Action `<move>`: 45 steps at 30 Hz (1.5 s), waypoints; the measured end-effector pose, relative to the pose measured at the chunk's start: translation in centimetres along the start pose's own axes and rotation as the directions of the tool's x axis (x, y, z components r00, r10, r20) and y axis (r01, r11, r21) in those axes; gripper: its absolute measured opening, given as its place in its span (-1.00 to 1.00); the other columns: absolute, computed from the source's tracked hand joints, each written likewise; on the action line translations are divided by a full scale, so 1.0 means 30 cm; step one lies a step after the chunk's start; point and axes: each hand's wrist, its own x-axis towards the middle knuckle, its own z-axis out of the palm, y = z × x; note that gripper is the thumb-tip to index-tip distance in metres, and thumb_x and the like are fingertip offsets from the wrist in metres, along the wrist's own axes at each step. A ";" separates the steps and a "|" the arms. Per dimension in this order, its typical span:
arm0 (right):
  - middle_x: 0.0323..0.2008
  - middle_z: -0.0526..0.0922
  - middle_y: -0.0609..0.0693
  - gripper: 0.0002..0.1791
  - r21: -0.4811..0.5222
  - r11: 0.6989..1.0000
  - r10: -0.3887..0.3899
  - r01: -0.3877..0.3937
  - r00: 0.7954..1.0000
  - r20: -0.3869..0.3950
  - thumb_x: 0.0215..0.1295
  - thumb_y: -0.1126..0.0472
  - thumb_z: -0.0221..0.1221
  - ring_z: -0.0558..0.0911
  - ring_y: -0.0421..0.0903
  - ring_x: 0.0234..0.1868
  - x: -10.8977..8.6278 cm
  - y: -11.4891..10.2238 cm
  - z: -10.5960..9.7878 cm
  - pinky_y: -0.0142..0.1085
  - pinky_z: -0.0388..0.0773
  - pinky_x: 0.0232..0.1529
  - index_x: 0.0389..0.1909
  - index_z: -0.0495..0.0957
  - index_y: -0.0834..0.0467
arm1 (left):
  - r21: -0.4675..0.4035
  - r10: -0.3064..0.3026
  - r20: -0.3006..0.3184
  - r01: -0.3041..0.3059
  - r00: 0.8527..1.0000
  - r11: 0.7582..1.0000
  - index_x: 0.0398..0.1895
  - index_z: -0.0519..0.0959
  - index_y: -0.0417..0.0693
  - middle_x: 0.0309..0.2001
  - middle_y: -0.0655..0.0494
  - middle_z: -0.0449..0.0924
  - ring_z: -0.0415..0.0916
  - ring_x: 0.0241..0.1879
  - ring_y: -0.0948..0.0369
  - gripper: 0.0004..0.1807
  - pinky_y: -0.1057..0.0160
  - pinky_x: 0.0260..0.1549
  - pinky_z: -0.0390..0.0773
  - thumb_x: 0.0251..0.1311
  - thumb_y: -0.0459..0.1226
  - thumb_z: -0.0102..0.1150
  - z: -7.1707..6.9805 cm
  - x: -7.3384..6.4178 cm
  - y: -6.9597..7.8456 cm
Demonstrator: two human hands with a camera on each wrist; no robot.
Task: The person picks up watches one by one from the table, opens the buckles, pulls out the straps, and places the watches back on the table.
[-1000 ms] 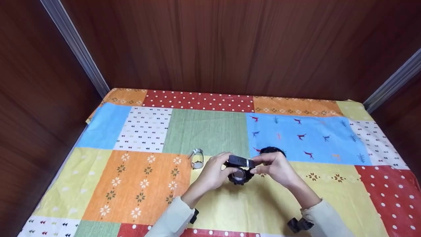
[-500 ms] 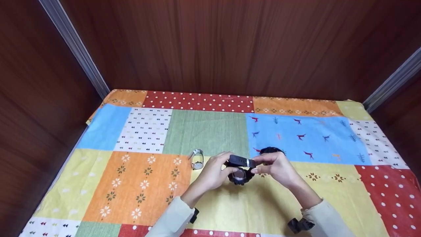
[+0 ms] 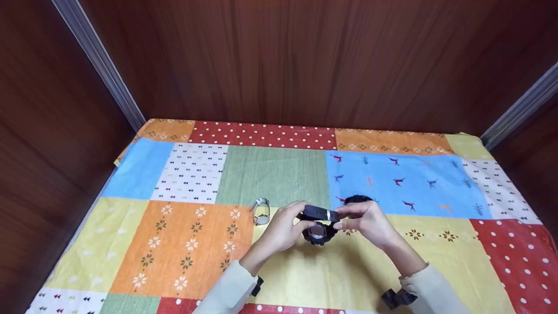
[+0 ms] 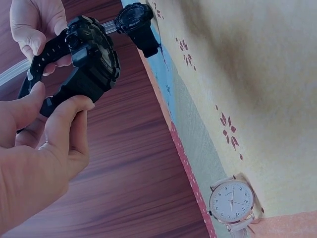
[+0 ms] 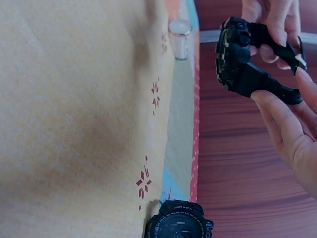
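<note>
Reaching over patchwork cloth (image 3: 279, 170) with left hand (image 3: 281, 230) and right hand (image 3: 371, 225), gripping a raised black watch (image 4: 91, 57).
Pinching the strap (image 3: 314, 213) from either side, probably to steady its loop against twisting. Holding strap uppermost and case (image 3: 322, 240) below, likely for a clear view. Sharing the cloth with a second black watch (image 5: 181, 225) just beyond right hand and, smaller, a pale watch (image 4: 232, 201) near left hand, apparently set apart to leave working room between. Showing a pale strap band (image 3: 328, 215) up top, too small to read.
</note>
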 end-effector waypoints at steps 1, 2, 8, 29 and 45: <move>-0.40 0.63 0.12 -0.65 0.004 1.000 0.005 -0.005 1.000 0.000 -0.16 0.33 0.39 0.45 -0.23 -0.52 0.000 -0.001 0.000 -0.43 0.42 -0.54 -0.27 0.64 0.35 | -0.002 -0.001 0.000 0.001 1.000 1.000 -0.20 0.54 -0.11 -0.22 0.08 0.57 0.50 -0.18 0.18 -0.81 0.21 -0.11 0.45 0.08 -0.38 0.19 0.000 0.000 -0.001; -0.40 0.63 0.11 -0.65 0.006 1.000 0.010 -0.010 1.000 -0.002 -0.17 0.32 0.39 0.46 -0.24 -0.52 0.000 -0.001 0.000 -0.43 0.42 -0.54 -0.27 0.64 0.34 | -0.003 -0.002 0.000 0.002 1.000 1.000 -0.21 0.54 -0.11 -0.22 0.08 0.57 0.50 -0.18 0.18 -0.81 0.20 -0.12 0.45 0.08 -0.38 0.19 -0.001 0.000 -0.001; -0.37 0.64 0.13 -0.66 0.016 1.000 0.016 -0.016 1.000 0.001 -0.15 0.32 0.39 0.55 -0.15 -0.44 0.002 0.006 -0.001 -0.36 0.52 -0.43 -0.27 0.64 0.34 | -0.008 -0.010 0.004 0.010 1.000 1.000 -0.20 0.54 -0.10 -0.22 0.09 0.57 0.49 -0.18 0.17 -0.81 0.19 -0.11 0.45 0.09 -0.37 0.18 -0.005 0.000 -0.001; -0.33 0.63 0.23 -0.65 0.108 0.994 0.018 -0.019 1.000 0.011 -0.16 0.36 0.38 0.58 -0.11 -0.41 0.005 0.010 0.000 -0.32 0.54 -0.39 -0.26 0.62 0.38 | -0.013 0.018 0.004 -0.018 1.000 1.000 -0.17 0.53 -0.13 -0.19 0.03 0.56 0.48 -0.16 0.14 -0.80 0.06 -0.09 0.44 0.11 -0.36 0.16 -0.020 0.000 -0.007; -0.36 0.62 0.24 -0.65 0.124 0.992 0.015 -0.016 1.000 0.008 -0.15 0.39 0.36 0.58 -0.11 -0.47 0.005 0.025 -0.001 -0.26 0.56 -0.41 -0.25 0.61 0.40 | 0.022 -0.034 0.018 0.034 0.999 0.999 -0.11 0.54 -0.11 -0.18 0.04 0.57 0.48 -0.14 0.12 -0.74 0.12 -0.08 0.43 0.10 -0.32 0.18 -0.026 0.003 -0.011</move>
